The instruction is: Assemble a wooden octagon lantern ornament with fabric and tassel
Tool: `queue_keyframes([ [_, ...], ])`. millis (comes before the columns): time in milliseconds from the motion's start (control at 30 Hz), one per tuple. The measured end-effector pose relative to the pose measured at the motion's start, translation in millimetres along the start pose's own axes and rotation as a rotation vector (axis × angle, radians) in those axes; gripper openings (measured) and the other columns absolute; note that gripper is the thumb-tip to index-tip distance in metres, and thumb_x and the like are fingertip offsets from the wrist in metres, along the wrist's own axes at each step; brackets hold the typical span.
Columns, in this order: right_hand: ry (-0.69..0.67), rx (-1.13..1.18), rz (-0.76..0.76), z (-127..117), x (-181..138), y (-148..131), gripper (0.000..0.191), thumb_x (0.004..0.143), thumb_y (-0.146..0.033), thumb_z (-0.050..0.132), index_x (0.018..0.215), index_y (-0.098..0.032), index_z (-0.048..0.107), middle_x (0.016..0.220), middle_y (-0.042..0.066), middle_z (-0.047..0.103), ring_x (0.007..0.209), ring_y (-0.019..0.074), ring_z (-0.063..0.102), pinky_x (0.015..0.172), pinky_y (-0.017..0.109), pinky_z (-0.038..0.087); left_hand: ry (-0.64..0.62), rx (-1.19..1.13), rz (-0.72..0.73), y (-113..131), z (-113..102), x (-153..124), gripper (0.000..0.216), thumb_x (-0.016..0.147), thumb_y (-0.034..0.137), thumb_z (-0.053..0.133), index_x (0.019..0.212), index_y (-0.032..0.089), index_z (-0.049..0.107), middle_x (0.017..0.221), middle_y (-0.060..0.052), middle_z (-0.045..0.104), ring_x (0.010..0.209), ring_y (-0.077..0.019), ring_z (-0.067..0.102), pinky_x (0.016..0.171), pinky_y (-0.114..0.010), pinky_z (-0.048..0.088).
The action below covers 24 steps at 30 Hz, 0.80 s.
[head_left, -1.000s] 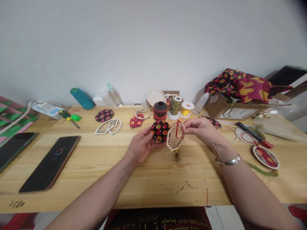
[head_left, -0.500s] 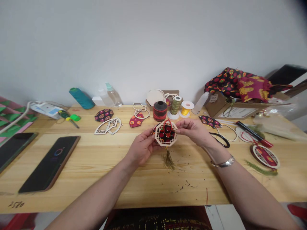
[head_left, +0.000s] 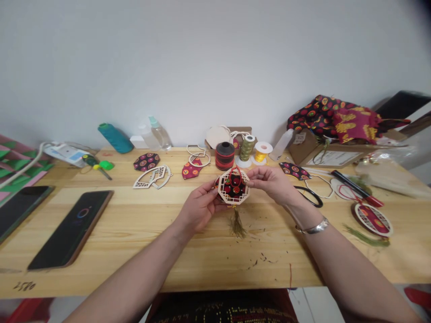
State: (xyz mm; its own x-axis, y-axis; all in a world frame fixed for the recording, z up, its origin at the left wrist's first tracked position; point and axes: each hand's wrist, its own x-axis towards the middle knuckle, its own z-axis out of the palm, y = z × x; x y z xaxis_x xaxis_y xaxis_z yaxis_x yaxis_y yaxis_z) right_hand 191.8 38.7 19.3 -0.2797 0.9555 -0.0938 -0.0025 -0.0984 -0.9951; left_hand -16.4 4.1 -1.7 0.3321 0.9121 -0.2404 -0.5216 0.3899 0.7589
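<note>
An octagonal ornament [head_left: 235,189] hangs between my two hands, with a pale cut-out wooden frame over dark patterned fabric. Its left side is gripped between the thumb and fingers of my left hand [head_left: 201,204]. My right hand [head_left: 268,183] pinches its upper right edge, close to a red cord loop [head_left: 235,175] lying over the front. From the bottom edge dangles an olive-green tassel [head_left: 237,224] on a yellow tie. The ornament's back and the fingertips behind it are hidden.
Behind stand a red-and-black thread spool [head_left: 224,155], a green spool [head_left: 247,149] and a yellow one [head_left: 261,154]. A finished-looking oval ornament [head_left: 373,220] lies right, beside a marker [head_left: 350,184]. Left are a phone [head_left: 71,229] and wooden frames [head_left: 153,176]. A cardboard box [head_left: 313,152] holds fabric.
Almost nothing differs. The ornament appears tilted very slightly in my hands, while both hands keep their hold in the same place.
</note>
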Motion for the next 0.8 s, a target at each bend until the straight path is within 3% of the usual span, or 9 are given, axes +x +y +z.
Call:
queue_keyframes([
  [333,0.012,-0.026,0.040,1.6,1.5,2.2,0.021,0.058,-0.023,0.078,0.074,-0.018,0.065,0.072,-0.001,0.070,0.065,0.0101,0.063,0.070,0.028,0.052,-0.001,-0.037,-0.023,1.9,3.3,-1.0,0.028,0.077,0.012,0.063,0.106,0.013,0.066,0.097,-0.011,0.073,0.080,-0.0216,0.070,0.072,-0.036,0.057],
  [800,0.067,-0.180,0.015,1.5,1.3,3.6,0.029,0.059,-0.031,0.076,0.075,-0.019,0.056,0.059,-0.004,0.061,0.055,0.0094,0.056,0.054,0.026,0.044,-0.014,-0.044,-0.036,1.6,1.9,-0.6,0.027,0.082,0.016,0.058,0.108,0.013,0.064,0.099,-0.013,0.072,0.082,-0.0230,0.070,0.077,-0.040,0.055],
])
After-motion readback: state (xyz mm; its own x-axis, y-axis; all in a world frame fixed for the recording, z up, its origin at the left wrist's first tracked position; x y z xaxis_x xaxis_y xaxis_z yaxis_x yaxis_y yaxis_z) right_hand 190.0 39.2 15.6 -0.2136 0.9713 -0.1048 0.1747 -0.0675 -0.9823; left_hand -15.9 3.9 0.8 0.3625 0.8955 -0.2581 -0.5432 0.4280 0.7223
